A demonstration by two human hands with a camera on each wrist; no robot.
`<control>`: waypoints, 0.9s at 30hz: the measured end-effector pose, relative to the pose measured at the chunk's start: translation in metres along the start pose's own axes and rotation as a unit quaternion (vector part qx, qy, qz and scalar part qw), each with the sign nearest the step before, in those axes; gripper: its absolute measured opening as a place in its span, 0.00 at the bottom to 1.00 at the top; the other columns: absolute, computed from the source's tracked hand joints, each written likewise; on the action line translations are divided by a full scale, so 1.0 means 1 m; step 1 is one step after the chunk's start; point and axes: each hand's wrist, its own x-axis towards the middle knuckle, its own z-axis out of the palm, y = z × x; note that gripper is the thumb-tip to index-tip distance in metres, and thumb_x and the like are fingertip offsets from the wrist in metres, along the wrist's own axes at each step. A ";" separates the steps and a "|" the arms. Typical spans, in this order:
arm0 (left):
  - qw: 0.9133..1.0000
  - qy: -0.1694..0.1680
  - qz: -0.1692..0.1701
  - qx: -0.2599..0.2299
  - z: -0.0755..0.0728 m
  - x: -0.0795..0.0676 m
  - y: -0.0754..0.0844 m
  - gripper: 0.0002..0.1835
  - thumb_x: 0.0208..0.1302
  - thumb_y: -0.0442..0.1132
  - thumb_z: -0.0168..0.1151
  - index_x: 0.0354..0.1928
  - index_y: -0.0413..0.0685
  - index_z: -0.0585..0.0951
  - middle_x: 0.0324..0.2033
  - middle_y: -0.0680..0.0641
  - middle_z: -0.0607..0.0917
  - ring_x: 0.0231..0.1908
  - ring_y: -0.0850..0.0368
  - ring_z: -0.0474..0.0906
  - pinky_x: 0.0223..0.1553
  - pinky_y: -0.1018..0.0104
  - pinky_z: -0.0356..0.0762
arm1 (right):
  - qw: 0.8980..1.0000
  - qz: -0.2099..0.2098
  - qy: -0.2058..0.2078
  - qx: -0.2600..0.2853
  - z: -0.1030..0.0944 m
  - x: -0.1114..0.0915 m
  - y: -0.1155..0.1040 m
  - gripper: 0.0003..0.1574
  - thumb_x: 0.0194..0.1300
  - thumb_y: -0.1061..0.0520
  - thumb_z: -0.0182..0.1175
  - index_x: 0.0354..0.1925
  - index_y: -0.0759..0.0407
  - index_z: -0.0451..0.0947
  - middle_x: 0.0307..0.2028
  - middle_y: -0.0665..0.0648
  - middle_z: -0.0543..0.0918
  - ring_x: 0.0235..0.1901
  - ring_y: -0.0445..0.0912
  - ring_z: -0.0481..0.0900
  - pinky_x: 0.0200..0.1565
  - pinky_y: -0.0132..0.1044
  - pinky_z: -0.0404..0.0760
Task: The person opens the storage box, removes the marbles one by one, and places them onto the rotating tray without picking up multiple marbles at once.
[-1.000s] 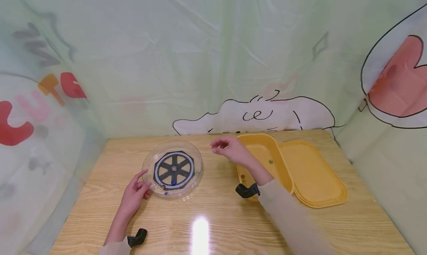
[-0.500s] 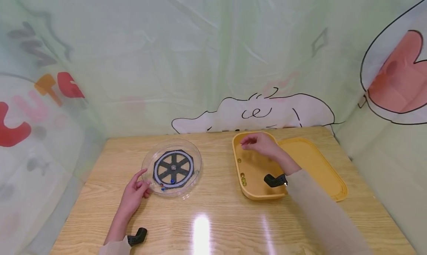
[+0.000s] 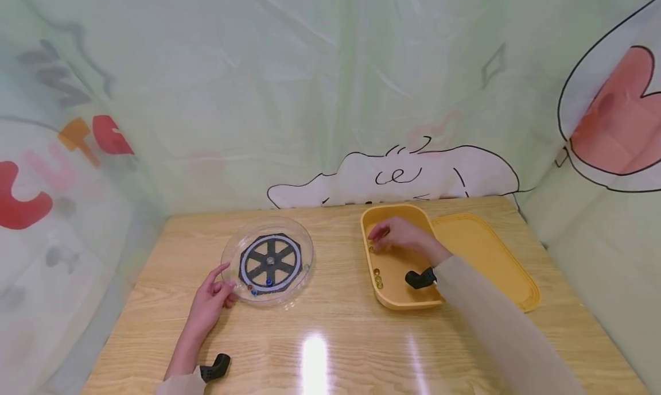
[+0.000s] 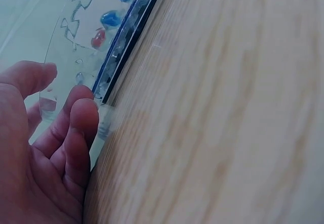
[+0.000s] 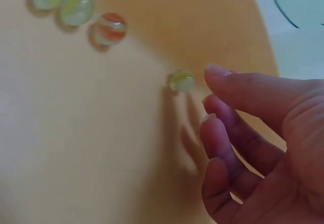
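My left hand (image 3: 205,304) rests at the near-left edge of a clear round dish (image 3: 231,246), its fingers loosely bent against the side. Inside the dish are a dark spoked wheel pattern and several marbles, among them a blue marble (image 4: 110,18) and a red one. Over at the right, my right hand (image 3: 400,233) reaches down into a yellow bin (image 3: 405,303). Its thumb and fingers stand apart just beside a yellow-green marble (image 5: 181,81), with nothing between them. Farther along the bin floor lie an orange-swirled marble (image 5: 110,29) and two greenish marbles (image 5: 77,8).
A flat yellow lid (image 3: 480,251) lies at the bin's right side, partly behind the right sleeve. All of it stands on a wooden table (image 3: 258,349). Printed sheeting (image 3: 248,125) hangs along the back and both sides.
My right hand has come from beside the dish, across to the right, and down into the bin. In the dish, the small marbles have rolled slightly. My left hand has stayed put.
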 end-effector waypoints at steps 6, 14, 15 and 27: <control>1.000 -0.007 -0.016 -0.005 0.001 -0.001 0.005 0.28 0.73 0.35 0.57 0.72 0.47 0.64 0.27 0.40 0.82 0.23 0.55 0.77 0.30 0.67 0.78 | 0.999 0.014 -0.009 -0.033 0.005 0.004 0.001 0.11 0.59 0.60 0.72 0.41 0.59 0.85 0.35 0.51 0.85 0.37 0.46 0.78 0.47 0.39 0.75; 1.000 -0.006 -0.023 -0.009 0.000 -0.002 0.008 0.28 0.73 0.35 0.58 0.72 0.48 0.65 0.26 0.42 0.82 0.23 0.56 0.77 0.31 0.68 0.78 | 0.998 0.020 -0.001 -0.058 0.010 0.006 0.000 0.07 0.58 0.59 0.73 0.37 0.57 0.86 0.32 0.50 0.86 0.33 0.45 0.77 0.44 0.38 0.75; 1.000 -0.007 -0.020 -0.011 0.000 -0.002 0.008 0.28 0.73 0.35 0.58 0.72 0.48 0.65 0.26 0.42 0.82 0.23 0.56 0.77 0.30 0.68 0.78 | 0.998 0.024 0.002 -0.058 0.010 0.006 0.000 0.06 0.58 0.59 0.73 0.37 0.57 0.87 0.32 0.49 0.85 0.33 0.45 0.77 0.44 0.38 0.75; 1.000 0.004 0.005 -0.003 0.001 0.000 -0.003 0.27 0.73 0.39 0.59 0.71 0.52 0.66 0.26 0.43 0.82 0.24 0.54 0.77 0.31 0.66 0.79 | 0.999 0.008 0.003 -0.043 0.003 -0.001 0.000 0.07 0.62 0.58 0.69 0.39 0.59 0.85 0.35 0.51 0.85 0.36 0.48 0.76 0.43 0.40 0.74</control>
